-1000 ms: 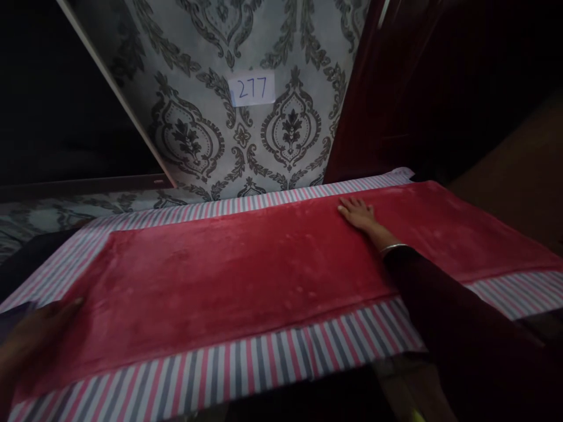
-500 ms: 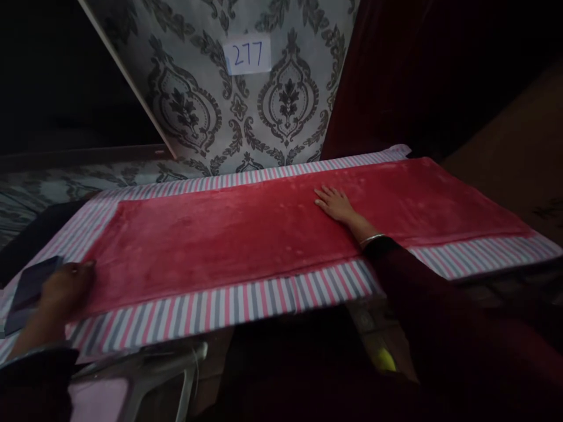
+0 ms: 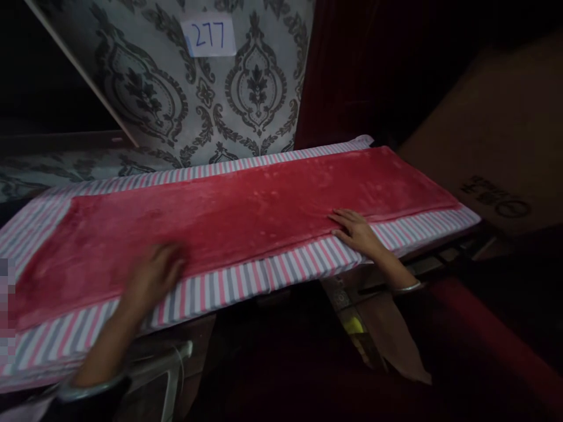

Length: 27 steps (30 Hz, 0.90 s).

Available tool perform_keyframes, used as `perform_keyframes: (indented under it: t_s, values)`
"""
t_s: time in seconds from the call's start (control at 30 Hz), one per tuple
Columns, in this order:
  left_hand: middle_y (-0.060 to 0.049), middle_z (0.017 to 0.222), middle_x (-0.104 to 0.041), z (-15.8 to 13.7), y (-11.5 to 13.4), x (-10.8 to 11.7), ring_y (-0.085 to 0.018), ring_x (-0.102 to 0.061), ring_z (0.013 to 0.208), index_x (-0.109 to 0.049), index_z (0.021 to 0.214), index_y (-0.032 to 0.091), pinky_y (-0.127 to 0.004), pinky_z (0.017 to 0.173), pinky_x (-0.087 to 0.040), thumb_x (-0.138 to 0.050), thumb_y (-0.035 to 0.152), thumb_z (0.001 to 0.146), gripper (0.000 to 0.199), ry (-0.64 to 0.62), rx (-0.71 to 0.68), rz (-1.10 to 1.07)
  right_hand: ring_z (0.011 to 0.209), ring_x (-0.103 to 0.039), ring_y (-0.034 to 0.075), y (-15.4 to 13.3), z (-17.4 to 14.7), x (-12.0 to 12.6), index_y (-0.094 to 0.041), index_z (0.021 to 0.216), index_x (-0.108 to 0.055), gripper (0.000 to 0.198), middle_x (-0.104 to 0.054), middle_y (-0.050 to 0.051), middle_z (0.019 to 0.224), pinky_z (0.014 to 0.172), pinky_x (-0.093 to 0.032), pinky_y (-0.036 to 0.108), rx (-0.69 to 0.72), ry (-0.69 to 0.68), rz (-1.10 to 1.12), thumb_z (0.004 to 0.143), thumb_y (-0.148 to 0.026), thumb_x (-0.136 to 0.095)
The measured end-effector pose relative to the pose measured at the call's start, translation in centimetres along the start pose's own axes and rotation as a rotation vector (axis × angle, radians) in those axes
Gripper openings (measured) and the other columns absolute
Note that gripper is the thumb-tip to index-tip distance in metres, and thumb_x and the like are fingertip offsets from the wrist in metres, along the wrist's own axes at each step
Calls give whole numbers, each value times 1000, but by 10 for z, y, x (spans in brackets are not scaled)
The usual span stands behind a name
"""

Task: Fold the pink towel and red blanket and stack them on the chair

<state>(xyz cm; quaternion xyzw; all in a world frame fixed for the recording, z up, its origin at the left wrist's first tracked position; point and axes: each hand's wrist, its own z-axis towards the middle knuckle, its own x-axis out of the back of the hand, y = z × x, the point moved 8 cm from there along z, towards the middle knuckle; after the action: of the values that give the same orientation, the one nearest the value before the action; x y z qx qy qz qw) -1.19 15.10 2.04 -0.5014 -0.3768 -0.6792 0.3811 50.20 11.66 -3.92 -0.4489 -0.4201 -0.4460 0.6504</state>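
Shifted since the earlier frame: left hand [image 3: 153, 272] from the left end of the red cloth [image 3: 246, 211] inward, over the near long edge; right hand [image 3: 355, 232] from mid-cloth back to that same edge, farther right. Spread out flat on a striped sheet [image 3: 237, 284]: the red cloth, beyond both hands, toward the patterned wallpaper [image 3: 257, 88]. Long axis from left to right, slanting a little away at the right end, so near edge roughly in line with both hands. Closer to the left end, left hand; closer to the right end, right hand. Blurred and loosely curled on the left; cannot tell whether gripping or even touching. Palm down on the right, fingers spaced on the red pile, thumb near the border with the stripes. Soft, plush-looking nap with paler brushed patches; long rectangular shape. Smoother weave underneath, striped pink, grey and white.
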Motion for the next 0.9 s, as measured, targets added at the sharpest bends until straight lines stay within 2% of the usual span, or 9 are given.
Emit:
perform_keyframes:
  t_s: [0.07, 0.1, 0.2, 0.37, 0.5, 0.67, 0.73, 0.83, 0.9]
  values:
    - [-16, 129, -68, 12, 61, -26, -32, -62, 120, -66, 123, 17, -47, 104, -49, -46, 45, 97, 44, -3, -211, -63, 144, -47, 34, 8, -4, 5, -21, 149, -59, 55, -53, 12, 156, 121, -36, 58, -10, 12, -17, 99, -43, -51]
    - [-17, 130, -68, 15, 84, -36, -32, -62, 120, -67, 125, 16, -47, 103, -50, -47, 43, 98, 43, 6, -285, -67, 144, -47, 34, 10, -6, 7, -20, 149, -59, 56, -53, 12, 156, 121, -36, 57, -8, 11, -20, 99, -41, -51]
    - [-20, 128, -68, 22, 117, -55, -33, -63, 116, -68, 126, 15, -48, 97, -53, -46, 34, 101, 38, 36, -384, -20, 145, -47, 33, 14, -8, 10, -20, 151, -57, 57, -51, 12, 157, 120, -37, 57, 2, -1, -16, 96, -32, -50]
    - [-18, 117, -72, 27, 115, -56, -30, -66, 111, -72, 117, 16, -45, 95, -54, -40, 15, 96, 38, 97, -402, 29, 135, -56, 31, 16, -5, 11, -21, 139, -69, 48, -60, 11, 149, 115, -44, 55, -4, 61, 0, 96, -22, -47]
    - [-14, 110, -74, 24, 103, -51, -29, -68, 106, -73, 112, 19, -44, 94, -55, -42, 22, 98, 34, 234, -374, -7, 126, -64, 28, 15, 0, 11, -22, 128, -75, 44, -71, 11, 134, 110, -50, 48, -19, 130, 49, 97, -16, -45]
    - [-13, 103, -74, 24, 97, -57, -31, -69, 99, -73, 104, 20, -44, 86, -56, -40, 31, 100, 35, 285, -405, -25, 124, -66, 26, 21, -3, 13, -23, 121, -76, 35, -74, 9, 128, 109, -51, 44, -3, 166, 96, 98, -20, -49]
    - [-14, 105, -74, 24, 94, -57, -31, -70, 100, -73, 104, 21, -45, 86, -57, -40, 32, 99, 35, 312, -413, -40, 124, -65, 26, 42, -7, 19, -23, 121, -75, 34, -73, 9, 128, 110, -49, 43, -112, 204, 55, 99, -24, -49]
    - [-14, 106, -74, 24, 89, -57, -33, -70, 98, -72, 103, 21, -46, 84, -57, -43, 34, 98, 32, 339, -418, -67, 133, -57, 31, 92, -18, 37, -16, 135, -68, 43, -63, 17, 142, 113, -45, 50, -410, 290, -89, 100, -28, -46]
    - [-13, 105, -74, 24, 87, -58, -33, -71, 95, -72, 103, 23, -46, 82, -58, -45, 35, 98, 30, 346, -427, -91, 139, -50, 36, 125, -25, 46, -11, 146, -58, 51, -55, 23, 149, 114, -42, 55, -579, 263, -216, 102, -30, -43]
